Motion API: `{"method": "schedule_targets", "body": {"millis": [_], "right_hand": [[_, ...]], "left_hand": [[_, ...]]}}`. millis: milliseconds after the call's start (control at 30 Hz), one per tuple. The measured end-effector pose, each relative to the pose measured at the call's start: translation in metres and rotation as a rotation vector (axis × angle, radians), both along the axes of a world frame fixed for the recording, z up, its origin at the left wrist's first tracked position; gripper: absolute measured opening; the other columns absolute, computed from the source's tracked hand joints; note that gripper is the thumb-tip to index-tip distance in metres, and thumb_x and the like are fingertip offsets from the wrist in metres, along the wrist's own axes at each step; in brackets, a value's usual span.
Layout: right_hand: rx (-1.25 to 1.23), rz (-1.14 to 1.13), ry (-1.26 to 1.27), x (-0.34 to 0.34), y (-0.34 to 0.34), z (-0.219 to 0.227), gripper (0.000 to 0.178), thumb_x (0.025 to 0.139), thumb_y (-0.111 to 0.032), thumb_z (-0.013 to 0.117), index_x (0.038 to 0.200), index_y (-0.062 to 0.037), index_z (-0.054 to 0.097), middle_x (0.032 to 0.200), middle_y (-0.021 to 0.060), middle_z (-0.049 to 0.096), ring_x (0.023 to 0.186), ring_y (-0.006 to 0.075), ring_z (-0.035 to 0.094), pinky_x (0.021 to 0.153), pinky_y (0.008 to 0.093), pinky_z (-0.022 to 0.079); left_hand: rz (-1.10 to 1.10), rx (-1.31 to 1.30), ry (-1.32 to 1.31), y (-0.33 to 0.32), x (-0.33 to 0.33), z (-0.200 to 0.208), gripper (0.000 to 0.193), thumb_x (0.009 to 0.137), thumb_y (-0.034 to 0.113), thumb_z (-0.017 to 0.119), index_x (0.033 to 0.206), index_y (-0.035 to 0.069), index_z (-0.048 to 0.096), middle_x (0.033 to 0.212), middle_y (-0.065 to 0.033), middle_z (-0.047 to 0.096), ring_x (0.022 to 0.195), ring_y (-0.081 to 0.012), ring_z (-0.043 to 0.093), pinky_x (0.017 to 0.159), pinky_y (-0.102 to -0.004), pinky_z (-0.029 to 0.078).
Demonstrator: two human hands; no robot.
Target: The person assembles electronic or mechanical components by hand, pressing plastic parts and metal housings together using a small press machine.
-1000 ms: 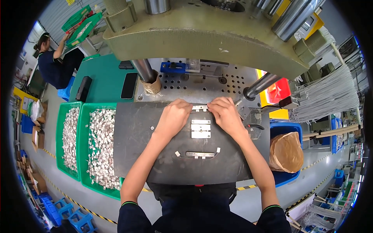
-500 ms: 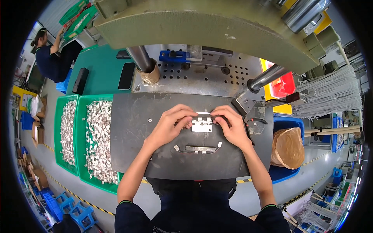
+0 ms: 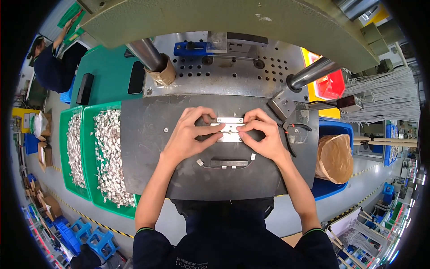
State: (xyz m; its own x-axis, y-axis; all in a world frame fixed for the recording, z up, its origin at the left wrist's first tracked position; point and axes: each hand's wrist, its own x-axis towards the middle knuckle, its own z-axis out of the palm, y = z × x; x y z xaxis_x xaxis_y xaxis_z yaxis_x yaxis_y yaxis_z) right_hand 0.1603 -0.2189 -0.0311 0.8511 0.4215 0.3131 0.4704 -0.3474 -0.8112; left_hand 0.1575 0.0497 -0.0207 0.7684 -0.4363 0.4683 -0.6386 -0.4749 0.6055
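Note:
My left hand (image 3: pixel 186 134) and my right hand (image 3: pixel 267 135) face each other over a small silver metal fixture (image 3: pixel 230 138) on the dark grey work plate (image 3: pixel 148 148). Thumb and index finger of each are pinched close together at the fixture's middle, one hand from either side. Any small part between the fingertips is too tiny to make out. A silver strip with holes at its ends (image 3: pixel 230 120) forms the fixture's far side. Nearer to me lies a grey metal bar (image 3: pixel 229 162) with thin wires and small white end tabs.
Green bins (image 3: pixel 92 179) of small silver-white pieces stand at left. Pliers (image 3: pixel 289 134) lie right of my right hand. Beyond rise the press's steel posts (image 3: pixel 147 56). A black phone (image 3: pixel 136 77) rests on the green mat. A blue bin (image 3: pixel 324 192) holds brown paper (image 3: pixel 335 159).
My fingers have left the ends of the far strip and closed in at the fixture's middle. The strip now shows uncovered. The whole view has shifted slightly.

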Motion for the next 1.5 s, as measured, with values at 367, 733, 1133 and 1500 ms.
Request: {"method": "schedule_targets", "body": {"millis": [367, 733, 1133, 1500], "right_hand": [[-0.003, -0.116, 0.014, -0.008, 0.01, 0.004, 0.019, 0.078, 0.001, 0.078, 0.096, -0.0045, 0.078, 0.107, 0.0092, 0.063, 0.097, 0.0226, 0.062, 0.086, 0.0338, 0.049], [-0.149, 0.014, -0.329, -0.016, 0.018, 0.006, 0.034, 0.074, -0.005, 0.081, 0.105, -0.0173, 0.083, 0.125, 0.004, 0.065, 0.113, 0.0287, 0.059, 0.099, 0.0433, 0.042], [-0.194, -0.01, -0.337, -0.015, 0.02, 0.005, 0.035, 0.077, -0.008, 0.081, 0.11, -0.0189, 0.083, 0.128, 0.0029, 0.067, 0.115, 0.0283, 0.06, 0.099, 0.044, 0.042], [-0.153, -0.032, -0.289, -0.017, 0.024, 0.004, 0.031, 0.076, -0.006, 0.082, 0.105, -0.016, 0.082, 0.124, 0.0036, 0.067, 0.117, 0.029, 0.059, 0.099, 0.044, 0.042]], "left_hand": [[-0.033, -0.102, 0.463, -0.007, -0.001, 0.004, 0.036, 0.087, -0.004, 0.073, 0.121, 0.008, 0.077, 0.123, -0.0055, 0.064, 0.089, -0.0138, 0.059, 0.079, -0.0311, 0.049], [0.026, -0.457, 0.64, -0.015, -0.009, -0.005, 0.033, 0.086, -0.016, 0.068, 0.113, 0.002, 0.074, 0.13, -0.008, 0.062, 0.064, -0.0052, 0.059, 0.064, -0.0253, 0.05], [-0.038, -0.597, 0.799, -0.011, -0.005, -0.004, 0.037, 0.085, -0.02, 0.062, 0.115, 0.0, 0.069, 0.134, -0.0082, 0.061, 0.067, -0.0042, 0.063, 0.058, -0.0225, 0.049], [0.028, -0.133, 0.585, -0.007, 0.0, 0.02, 0.043, 0.08, -0.014, 0.067, 0.119, 0.002, 0.069, 0.121, -0.01, 0.066, 0.082, -0.0141, 0.065, 0.077, -0.0308, 0.054]]}}
